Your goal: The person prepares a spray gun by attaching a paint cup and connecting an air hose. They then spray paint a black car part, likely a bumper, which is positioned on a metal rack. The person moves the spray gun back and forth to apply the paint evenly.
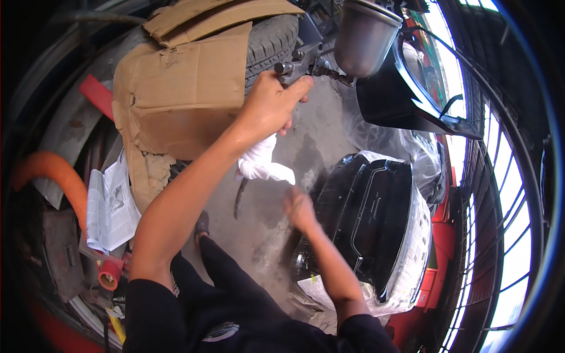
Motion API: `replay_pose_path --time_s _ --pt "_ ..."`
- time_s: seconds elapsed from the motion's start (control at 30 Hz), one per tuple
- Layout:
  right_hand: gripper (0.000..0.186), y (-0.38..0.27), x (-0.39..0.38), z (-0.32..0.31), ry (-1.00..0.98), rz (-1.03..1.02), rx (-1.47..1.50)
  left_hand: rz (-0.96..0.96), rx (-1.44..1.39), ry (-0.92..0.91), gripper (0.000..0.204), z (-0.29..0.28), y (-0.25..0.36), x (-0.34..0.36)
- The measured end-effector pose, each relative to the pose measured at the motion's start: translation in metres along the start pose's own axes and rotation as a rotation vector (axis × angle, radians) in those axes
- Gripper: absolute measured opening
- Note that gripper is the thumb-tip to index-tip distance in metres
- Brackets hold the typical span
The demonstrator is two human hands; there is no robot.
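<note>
My left hand (273, 103), raised at upper centre, is closed round a metal spray gun (300, 62) with a steel cup (366, 41) on top. A white cloth (262, 165) hangs just below that hand; whether its fingers hold it too is hidden. My right hand (300, 209) is lower, a little below the cloth's end, smeared by motion with fingers that look bent; I cannot tell if it holds anything. Beside it lies a black painted car panel (368, 217) partly masked with white paper and film.
Torn cardboard (182, 82) lies over a tyre (271, 41) at upper left. An orange hose (53, 165) and folded paper (112, 206) lie left. A black glossy part (394, 100) and plastic sheeting (382, 141) are upper right, beside barred openings (512, 235). Grey concrete floor (247, 212) shows between.
</note>
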State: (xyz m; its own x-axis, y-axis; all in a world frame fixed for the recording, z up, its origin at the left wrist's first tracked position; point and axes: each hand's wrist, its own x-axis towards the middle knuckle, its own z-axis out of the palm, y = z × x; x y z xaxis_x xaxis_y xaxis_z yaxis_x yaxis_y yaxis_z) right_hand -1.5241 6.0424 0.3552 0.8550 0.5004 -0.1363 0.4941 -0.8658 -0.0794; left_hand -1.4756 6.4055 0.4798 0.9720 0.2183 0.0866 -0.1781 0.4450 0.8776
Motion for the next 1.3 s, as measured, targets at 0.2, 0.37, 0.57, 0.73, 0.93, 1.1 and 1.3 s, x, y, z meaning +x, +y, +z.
replay_pose_path --time_s 0.2,0.37,0.57,0.73,0.93,1.1,1.3 --pt "0.092 0.001 0.183 -0.097 0.45 -0.018 -0.062 -0.002 -0.062 0.041 0.034 -0.012 -0.033 -0.017" --pt "0.101 0.015 0.255 -0.122 0.562 0.065 -0.192 -0.016 -0.106 0.073 0.03 -0.011 -0.047 -0.025" --pt "0.103 0.04 0.279 -0.127 0.623 0.058 -0.184 0.038 -0.09 0.096 0.03 -0.013 -0.058 -0.021" --pt "0.098 0.039 0.255 -0.102 0.53 -0.02 -0.072 0.008 -0.135 0.079 0.034 -0.001 -0.056 -0.007" --pt "0.08 0.055 0.171 -0.022 0.04 0.044 0.557 0.044 -0.154 -0.069 0.034 0.013 -0.026 0.016" --pt "0.076 -0.001 0.085 -0.007 -0.317 -0.084 0.799 -0.007 -0.139 -0.153 0.033 0.033 0.004 0.034" --pt "0.063 -0.103 0.068 -0.013 -0.63 -0.295 1.025 0.06 -0.129 -0.096 0.042 0.042 0.013 0.041"
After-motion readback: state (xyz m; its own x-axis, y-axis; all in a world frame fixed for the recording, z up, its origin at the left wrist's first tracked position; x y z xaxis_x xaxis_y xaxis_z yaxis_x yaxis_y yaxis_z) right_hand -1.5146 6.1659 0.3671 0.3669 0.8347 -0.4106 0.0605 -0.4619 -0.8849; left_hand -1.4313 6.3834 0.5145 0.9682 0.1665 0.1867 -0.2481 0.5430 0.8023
